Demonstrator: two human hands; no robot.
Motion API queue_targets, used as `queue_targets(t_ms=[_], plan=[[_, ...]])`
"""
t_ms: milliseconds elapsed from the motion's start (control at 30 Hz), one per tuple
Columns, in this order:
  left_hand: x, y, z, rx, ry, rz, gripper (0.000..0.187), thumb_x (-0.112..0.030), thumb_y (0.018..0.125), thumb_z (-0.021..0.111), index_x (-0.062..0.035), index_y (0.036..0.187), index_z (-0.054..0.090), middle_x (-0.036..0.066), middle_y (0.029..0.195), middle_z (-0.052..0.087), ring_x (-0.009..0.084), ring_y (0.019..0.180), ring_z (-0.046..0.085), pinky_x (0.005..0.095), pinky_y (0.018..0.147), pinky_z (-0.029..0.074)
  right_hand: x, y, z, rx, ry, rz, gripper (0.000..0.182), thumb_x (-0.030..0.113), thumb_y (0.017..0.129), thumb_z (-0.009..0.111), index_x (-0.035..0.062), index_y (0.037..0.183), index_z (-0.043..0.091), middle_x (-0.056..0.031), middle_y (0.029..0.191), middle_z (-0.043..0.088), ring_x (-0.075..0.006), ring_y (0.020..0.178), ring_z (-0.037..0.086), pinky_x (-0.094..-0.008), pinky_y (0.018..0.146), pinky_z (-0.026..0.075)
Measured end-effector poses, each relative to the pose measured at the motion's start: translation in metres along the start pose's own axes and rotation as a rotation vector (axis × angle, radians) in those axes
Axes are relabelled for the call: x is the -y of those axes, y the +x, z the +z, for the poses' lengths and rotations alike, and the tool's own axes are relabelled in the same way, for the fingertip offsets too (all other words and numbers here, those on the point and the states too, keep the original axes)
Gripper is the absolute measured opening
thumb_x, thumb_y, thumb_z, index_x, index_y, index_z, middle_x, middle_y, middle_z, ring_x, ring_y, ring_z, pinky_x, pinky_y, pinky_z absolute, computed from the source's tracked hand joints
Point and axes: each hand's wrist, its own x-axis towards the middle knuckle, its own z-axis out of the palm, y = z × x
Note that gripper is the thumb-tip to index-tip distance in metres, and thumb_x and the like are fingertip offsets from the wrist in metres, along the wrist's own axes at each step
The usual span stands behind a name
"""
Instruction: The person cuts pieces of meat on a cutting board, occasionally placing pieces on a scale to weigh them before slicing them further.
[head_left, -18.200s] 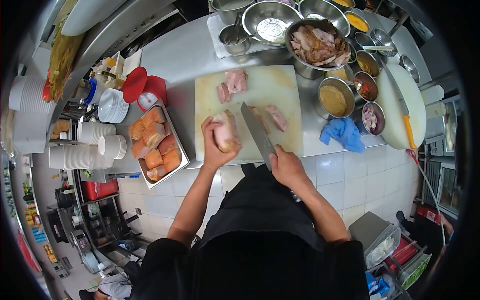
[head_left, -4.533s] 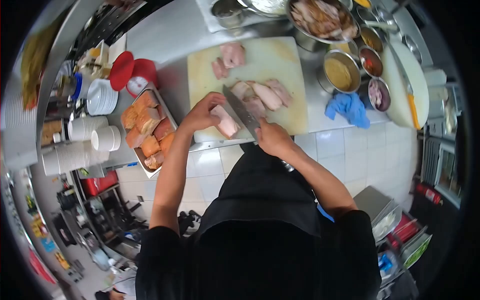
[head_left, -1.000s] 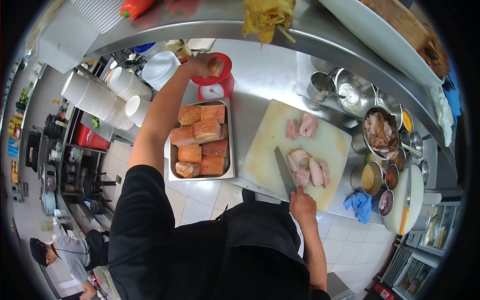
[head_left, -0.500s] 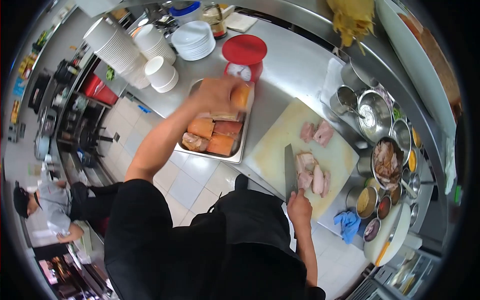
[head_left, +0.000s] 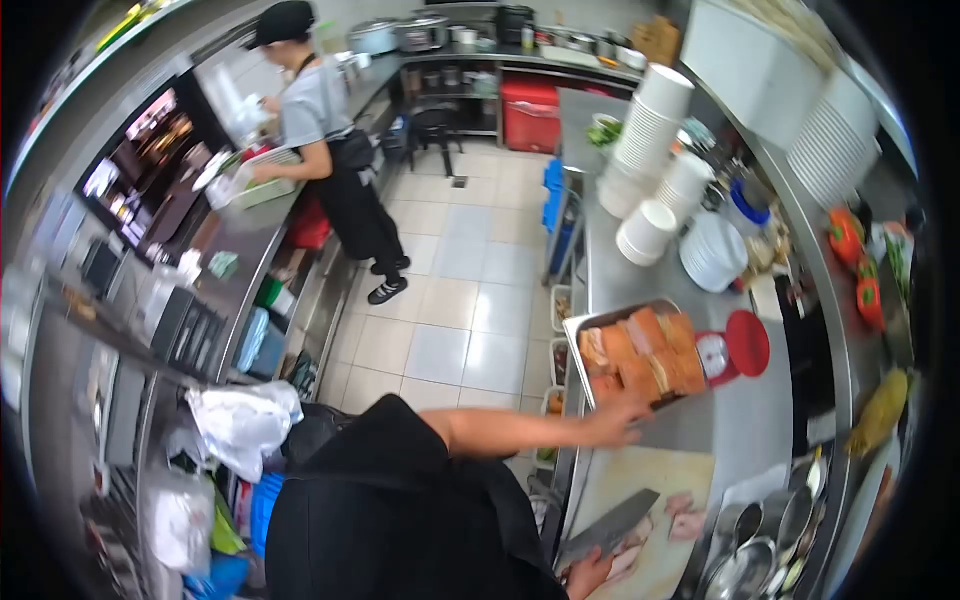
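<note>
My right hand (head_left: 588,573) grips a cleaver (head_left: 612,522), its broad blade lying over the cutting board (head_left: 590,487). Pale chunks of meat (head_left: 687,524) rest on the board beside the blade. Between the board and a metal tray (head_left: 575,345) is my left hand (head_left: 612,422), close to the tray's near edge. Motion smears its fingers, so its grip does not show. Blocks of meat with orange-brown skin (head_left: 640,345) fill the tray. A red kitchen scale (head_left: 745,343) stands against the tray's right side.
Stacked white tubs (head_left: 650,125) and plates (head_left: 713,252) stand farther along the steel counter. Metal pots (head_left: 740,570) crowd the lower right. Across the tiled aisle (head_left: 440,330), a person (head_left: 318,130) works at another counter. Plastic bags (head_left: 243,425) hang at the left.
The view has swung left, toward the aisle and the other person. My left hand has come away from the meat in the tray toward the board. My right hand still holds the cleaver.
</note>
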Motion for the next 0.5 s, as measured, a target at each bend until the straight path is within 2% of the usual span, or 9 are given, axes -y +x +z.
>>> queue_targets(t_ms=[33,100,133,200,233,300,333,467,500], plan=[[0.000,-0.027,0.023,0.020,-0.093,-0.112,0.034,-0.011,0.074,0.064,-0.0036,0.107,0.062,0.015,0.098,0.059,0.0315,0.094,0.058,0.0418,0.081,0.047,-0.008,0.005,-0.007,0.019,-0.013,-0.032,0.040,0.017,0.096,0.048,-0.0083,0.127,0.043,-0.0265,0.094,0.060,-0.0294,0.049,0.058,-0.0380,0.042,0.047],[-0.010,-0.063,0.058,0.108,-0.325,-0.454,0.036,-0.016,0.081,0.063,-0.0029,0.115,0.060,0.013,0.110,0.061,0.0262,0.102,0.059,0.0385,0.087,0.047,-0.039,0.013,-0.027,-0.108,-0.549,-0.451,0.069,0.032,0.094,0.053,0.0015,0.148,0.022,-0.0298,0.112,0.063,-0.0264,0.097,0.065,-0.0448,0.093,0.044],[-0.020,-0.075,0.069,0.169,-0.463,-0.688,0.040,-0.018,0.084,0.063,-0.0026,0.120,0.058,0.013,0.117,0.061,0.0236,0.107,0.059,0.0367,0.090,0.047,-0.028,0.008,-0.033,-0.095,-0.558,-0.473,0.069,0.032,0.094,0.053,0.0015,0.148,0.022,-0.0298,0.112,0.063,-0.0264,0.097,0.065,-0.0448,0.093,0.044],[-0.012,-0.090,0.116,0.241,-0.683,-0.910,0.047,-0.026,0.089,0.064,-0.0041,0.129,0.053,0.010,0.122,0.062,0.0200,0.108,0.059,0.0347,0.090,0.047,0.016,-0.013,-0.049,-0.026,-0.231,-0.219,0.064,0.029,0.096,0.051,0.0013,0.147,0.026,-0.0199,0.082,0.060,-0.0240,0.061,0.056,-0.0382,0.058,0.040],[-0.016,-0.090,0.110,0.220,-0.675,-0.910,0.047,-0.026,0.089,0.064,-0.0041,0.129,0.053,0.010,0.122,0.062,0.0200,0.108,0.059,0.0347,0.090,0.047,0.024,-0.020,-0.051,0.007,-0.066,-0.084,0.061,0.028,0.096,0.050,0.0012,0.146,0.028,-0.0149,0.067,0.059,-0.0228,0.043,0.051,-0.0348,0.040,0.039],[-0.037,-0.086,0.107,0.530,-1.761,-1.073,0.049,-0.031,0.092,0.063,-0.0047,0.131,0.051,0.009,0.117,0.064,0.0207,0.102,0.062,0.0342,0.090,0.049,0.022,-0.014,-0.059,0.039,-0.006,-0.119,0.060,0.027,0.097,0.050,0.0029,0.147,0.027,-0.0135,0.066,0.057,-0.0184,0.040,0.048,-0.0316,0.035,0.033],[-0.051,-0.084,0.108,0.465,-1.950,-0.908,0.044,-0.033,0.094,0.060,-0.0034,0.126,0.054,0.009,0.114,0.065,0.0205,0.102,0.063,0.0357,0.092,0.049,0.022,-0.013,-0.064,0.088,-0.015,-0.148,0.061,0.028,0.097,0.050,0.0050,0.148,0.026,-0.0137,0.066,0.057,-0.0182,0.039,0.047,-0.0316,0.035,0.034],[-0.054,-0.096,0.114,0.508,-1.754,-0.811,0.030,-0.025,0.097,0.055,-0.0014,0.115,0.057,0.006,0.111,0.065,0.0201,0.103,0.062,0.0366,0.093,0.049,-0.004,-0.002,-0.069,0.192,0.089,-0.154,0.062,0.026,0.097,0.050,0.0157,0.152,0.023,-0.0144,0.066,0.057,-0.0183,0.040,0.048,-0.0321,0.035,0.035],[-0.041,-0.104,0.125,0.453,-1.710,-0.857,0.028,-0.023,0.097,0.054,-0.0022,0.115,0.057,0.006,0.111,0.065,0.0199,0.101,0.063,0.0360,0.092,0.049,0.005,-0.019,-0.060,0.184,0.252,-0.191,0.049,0.023,0.097,0.049,0.0074,0.141,0.033,-0.0144,0.073,0.057,-0.0163,0.037,0.045,-0.0306,0.031,0.033]])
